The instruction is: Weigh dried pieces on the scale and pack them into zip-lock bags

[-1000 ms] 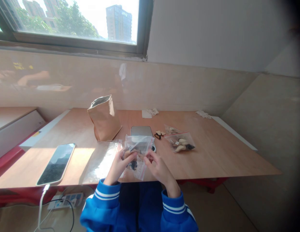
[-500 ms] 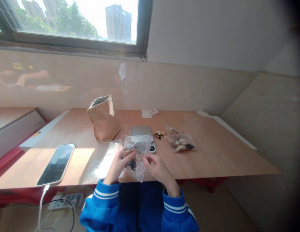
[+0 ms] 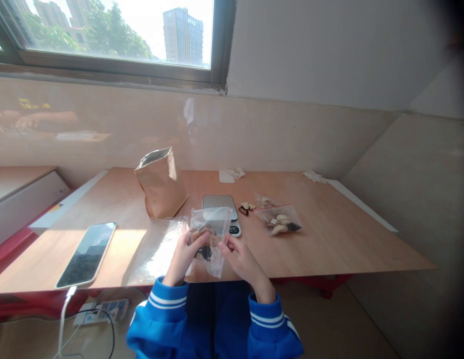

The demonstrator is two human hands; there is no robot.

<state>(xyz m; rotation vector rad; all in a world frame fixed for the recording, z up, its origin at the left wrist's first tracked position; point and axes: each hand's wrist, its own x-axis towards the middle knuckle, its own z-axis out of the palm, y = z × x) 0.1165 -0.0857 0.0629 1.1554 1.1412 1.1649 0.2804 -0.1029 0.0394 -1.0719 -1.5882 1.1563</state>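
We see the clear bag (image 3: 212,249) between the two hands, near the table's (image 3: 329,224) front edge, with tan and dark pieces (image 3: 205,253) inside it. Its red strip runs down the side towards the right hand (image 3: 242,260), and if that mouth is open, which we cannot tell, a tilt or a squeeze from the left could push pieces out onto the table or over the edge. The film looks thin and slack, so a hard pull between the hands might stretch it or slip from the fingertips. The bag's upper part overlaps the scale (image 3: 219,202) in our view; if it touches, a nudge could shift the scale or disturb its reading. The flat bags (image 3: 157,244) lie just beside the left hand (image 3: 185,252) and could be dragged along by a sleeve or wrist. As for pose, both forearms reach forward from below, hands angled inwards. The left fingers are closed around the bag's filled side, thumb across the front; the right thumb and fingertips are drawn narrow, pinching the film by the strip. The two hands are close together but apart, both over the table.
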